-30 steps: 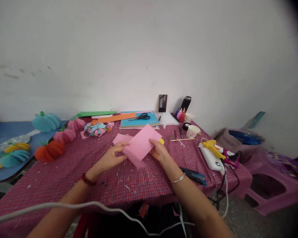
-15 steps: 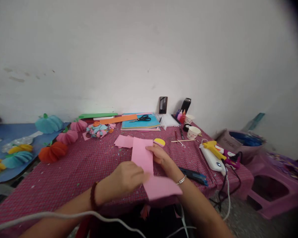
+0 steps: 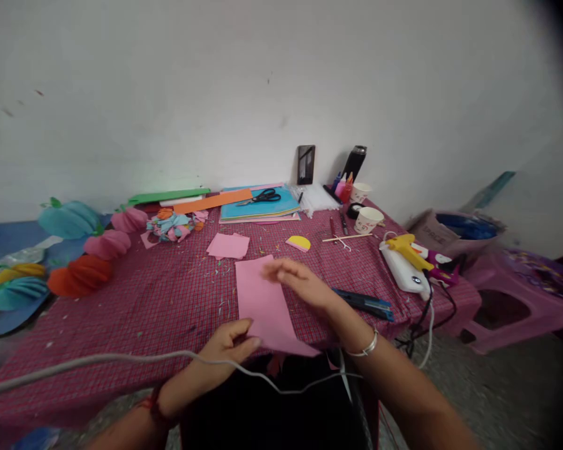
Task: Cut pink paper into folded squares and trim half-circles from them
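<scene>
A long sheet of pink paper (image 3: 261, 303) lies in front of me, its near end raised over the table's edge. My left hand (image 3: 225, 350) is closed at the paper's lower left edge, thumb on top. Flat and with fingers stretched out, my right hand (image 3: 300, 281) hovers at or just above the sheet's upper right part; whether it touches cannot be made out. Beyond the sheet lie smaller pink paper pieces (image 3: 228, 245) and a yellow half-round piece (image 3: 299, 242).
Black scissors (image 3: 265, 196) rest on stacked coloured sheets (image 3: 244, 212). To the right are a dark blue stapler-like tool (image 3: 363, 304), a paper cup (image 3: 368, 220) and a yellow glue gun (image 3: 408, 250). Paper pumpkins (image 3: 81, 275) stand left. A white cable (image 3: 122, 358) crosses in front.
The pink sheet has been unfolded flatter and shifted toward me. My right hand has let go of its edge and spread open; my left has moved down to its lower left edge.
</scene>
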Available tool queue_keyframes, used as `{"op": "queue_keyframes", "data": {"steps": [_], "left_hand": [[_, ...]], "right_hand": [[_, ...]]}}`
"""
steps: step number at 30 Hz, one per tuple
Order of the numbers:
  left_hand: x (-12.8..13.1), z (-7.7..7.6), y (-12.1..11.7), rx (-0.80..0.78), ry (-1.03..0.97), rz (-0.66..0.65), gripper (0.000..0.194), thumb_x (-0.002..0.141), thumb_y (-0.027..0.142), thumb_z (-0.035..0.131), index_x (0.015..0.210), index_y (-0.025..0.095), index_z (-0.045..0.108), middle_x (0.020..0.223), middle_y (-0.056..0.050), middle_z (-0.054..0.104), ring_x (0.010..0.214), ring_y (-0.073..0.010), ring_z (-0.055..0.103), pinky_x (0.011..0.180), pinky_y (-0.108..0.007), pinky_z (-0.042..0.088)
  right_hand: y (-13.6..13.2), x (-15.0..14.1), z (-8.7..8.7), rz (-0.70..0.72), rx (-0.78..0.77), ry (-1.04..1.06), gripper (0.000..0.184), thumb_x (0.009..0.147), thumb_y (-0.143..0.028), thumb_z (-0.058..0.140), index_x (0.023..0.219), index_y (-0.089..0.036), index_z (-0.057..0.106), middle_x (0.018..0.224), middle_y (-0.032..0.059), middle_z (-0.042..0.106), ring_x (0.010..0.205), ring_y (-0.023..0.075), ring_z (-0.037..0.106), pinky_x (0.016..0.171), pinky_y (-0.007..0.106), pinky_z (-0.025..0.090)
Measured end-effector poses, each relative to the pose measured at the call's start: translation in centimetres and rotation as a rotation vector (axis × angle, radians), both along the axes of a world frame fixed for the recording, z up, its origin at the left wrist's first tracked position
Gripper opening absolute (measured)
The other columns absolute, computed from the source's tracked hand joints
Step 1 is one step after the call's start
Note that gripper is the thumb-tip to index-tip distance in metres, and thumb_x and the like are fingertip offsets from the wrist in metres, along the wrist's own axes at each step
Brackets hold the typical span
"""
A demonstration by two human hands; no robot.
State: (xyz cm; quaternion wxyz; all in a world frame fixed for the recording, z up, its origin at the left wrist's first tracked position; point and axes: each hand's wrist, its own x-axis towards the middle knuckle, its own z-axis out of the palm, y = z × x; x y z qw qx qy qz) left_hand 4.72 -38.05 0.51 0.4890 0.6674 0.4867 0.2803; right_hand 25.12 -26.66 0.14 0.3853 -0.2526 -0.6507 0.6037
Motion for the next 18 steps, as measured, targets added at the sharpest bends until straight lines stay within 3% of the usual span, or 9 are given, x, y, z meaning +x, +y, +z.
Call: {"op": "queue_keyframes", "data": {"steps": [2,3,5,7,11,13,16,18], "left_hand": [[-0.2,-0.3,1.1,0.029,-0.053,0.163,0.027,0.081,0.042,0.054,0.081,0.016,0.063,0.076,-0.004,0.065,0.075,-0.0193,0.059,0.068,-0.030,0.048],[-0.3,-0.4,1.9,0.060,-0.064,0.249,0.026,0.080,0.041,0.055,0.083,0.017,0.063,0.078,-0.004,0.065,0.076,-0.0197,0.059,0.068,-0.030,0.048],[-0.7,-0.5,3.8,0.138,0.002,0.386,0.023,0.078,0.040,0.055,0.079,0.018,0.060,0.073,-0.002,0.062,0.072,-0.0185,0.056,0.064,-0.028,0.045],[-1.1,-0.8,5.8,0.202,0.156,0.434,0.021,0.074,0.038,0.054,0.065,0.020,0.049,0.061,0.002,0.049,0.062,-0.0151,0.047,0.056,-0.025,0.037],[-1.6,-1.4,8.9,0.194,0.306,0.356,0.026,0.065,0.031,0.054,0.053,0.022,0.033,0.053,0.006,0.032,0.054,-0.0113,0.033,0.051,-0.024,0.024],[-1.7,-1.5,9.7,0.158,0.306,0.306,0.024,0.062,0.030,0.055,0.052,0.021,0.035,0.052,0.006,0.034,0.052,-0.0111,0.034,0.050,-0.023,0.024],[-1.7,-0.9,10.4,0.021,0.287,0.230,0.019,0.066,0.037,0.055,0.062,0.021,0.047,0.054,0.006,0.042,0.048,-0.0119,0.039,0.045,-0.023,0.027],[-1.7,-0.4,10.8,-0.132,0.264,0.209,0.024,0.071,0.045,0.051,0.072,0.021,0.051,0.053,0.007,0.045,0.043,-0.0124,0.040,0.040,-0.023,0.028]], "right_hand": [[-1.2,0.4,-0.4,0.219,0.022,-0.109,0.028,0.083,-0.023,0.056,0.109,-0.022,0.067,0.105,0.0043,0.072,0.100,0.0195,0.065,0.096,0.040,0.046],[-1.5,0.4,-0.7,0.265,0.042,-0.152,0.029,0.080,-0.021,0.057,0.106,-0.023,0.068,0.100,0.0029,0.073,0.098,0.0199,0.065,0.096,0.041,0.046],[-1.6,0.2,-1.3,0.255,0.075,-0.188,0.032,0.076,-0.014,0.056,0.104,-0.024,0.069,0.090,0.0004,0.073,0.094,0.0205,0.065,0.097,0.042,0.044],[-1.4,-0.1,-1.8,0.159,0.009,-0.141,0.039,0.075,-0.012,0.052,0.109,-0.024,0.067,0.083,-0.0009,0.071,0.089,0.0197,0.064,0.093,0.040,0.046],[-1.5,0.0,-2.2,-0.136,-0.251,-0.060,0.058,0.081,-0.020,0.051,0.138,-0.025,0.044,0.070,-0.0047,0.059,0.063,0.0142,0.056,0.068,0.029,0.047],[-1.9,0.4,-2.3,-0.197,-0.210,-0.115,0.063,0.084,-0.026,0.054,0.145,-0.025,0.034,0.071,-0.0051,0.056,0.060,0.0139,0.051,0.062,0.027,0.043],[-2.4,0.7,-2.4,-0.174,-0.064,-0.298,0.042,0.083,-0.027,0.057,0.125,-0.021,0.058,0.078,-0.0002,0.061,0.067,0.0154,0.052,0.062,0.028,0.040],[-2.5,0.6,-2.5,-0.186,-0.048,-0.399,0.028,0.084,-0.027,0.055,0.107,-0.019,0.068,0.082,0.0033,0.065,0.069,0.0168,0.054,0.063,0.030,0.041]]}}
